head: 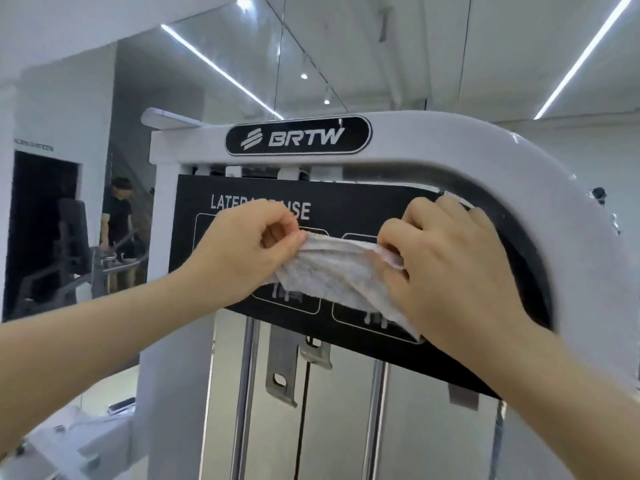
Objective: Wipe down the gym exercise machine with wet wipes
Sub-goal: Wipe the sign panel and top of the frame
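Observation:
A white gym machine (450,157) with a black BRTW badge (298,136) fills the view. Below the badge is a black instruction panel (363,209) headed with lateral raise lettering. In front of that panel a crumpled, slightly soiled white wet wipe (332,271) is stretched between both hands. My left hand (242,251) pinches the wipe's left edge with curled fingers. My right hand (450,265) pinches its right edge and covers part of the panel's right side.
Steel guide rods (247,393) and a black cable (304,403) run down under the panel. At the left another person (117,216) stands by dark equipment. A white machine part (69,441) lies low at the left.

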Available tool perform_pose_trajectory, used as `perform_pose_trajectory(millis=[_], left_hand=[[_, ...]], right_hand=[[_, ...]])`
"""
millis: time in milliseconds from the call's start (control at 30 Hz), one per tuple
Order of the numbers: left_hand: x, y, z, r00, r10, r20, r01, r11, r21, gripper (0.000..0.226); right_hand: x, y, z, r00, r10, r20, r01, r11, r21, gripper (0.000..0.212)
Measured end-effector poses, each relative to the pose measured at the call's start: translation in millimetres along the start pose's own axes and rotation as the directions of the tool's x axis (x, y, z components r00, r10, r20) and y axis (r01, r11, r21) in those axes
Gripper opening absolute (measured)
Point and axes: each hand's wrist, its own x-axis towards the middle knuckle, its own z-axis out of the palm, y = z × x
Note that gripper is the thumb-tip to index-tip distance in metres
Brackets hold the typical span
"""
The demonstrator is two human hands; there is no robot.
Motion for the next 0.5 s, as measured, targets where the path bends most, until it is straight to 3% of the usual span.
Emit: perform_pose_trajectory(millis=[100,167,267,300,333,367,433,500], left_hand=[[2.9,-25.7,-3.4,0.988,0.063,-0.141,-0.051,0.995,0.085,0.010],[10.4,-41.2,-9.2,0.951,0.232,-0.204,-0.182,0.955,0.236,0.009],[22.2,-57.2,-11.3,0.834,0.550,-0.040,-0.458,0.732,0.504,0.008],[25.6,-58.1,-8.3,0.797,0.604,-0.018,-0.507,0.685,0.524,0.008],[27.9,-55.2,-2.8,0.790,0.610,-0.059,-0.504,0.701,0.506,0.010],[28.2,-47.5,4.7,0.819,0.552,-0.155,-0.442,0.780,0.442,0.012],[27.0,-24.9,22.7,0.887,0.266,-0.378,-0.230,0.963,0.138,0.017],[26.8,-4.6,41.8,0.897,0.045,-0.440,-0.093,0.992,-0.086,0.026]], right_hand=[[5.5,-14.0,18.7,0.999,-0.012,-0.044,0.009,0.999,-0.053,0.008],[15.2,-22.1,28.7,0.998,0.006,-0.057,-0.008,0.999,-0.040,0.013],[31.0,-35.3,40.5,0.993,0.024,-0.117,-0.031,0.998,-0.059,0.015],[35.0,-39.8,44.1,0.991,0.032,-0.133,-0.041,0.997,-0.068,0.012],[38.1,-43.6,47.2,0.988,0.041,-0.151,-0.053,0.996,-0.076,0.008],[40.0,-46.1,49.9,0.984,0.055,-0.172,-0.069,0.995,-0.077,0.005],[39.2,-48.5,52.5,0.974,0.076,-0.213,-0.092,0.994,-0.066,0.002],[33.4,-49.1,53.0,0.968,0.076,-0.240,-0.086,0.996,-0.034,0.004]])
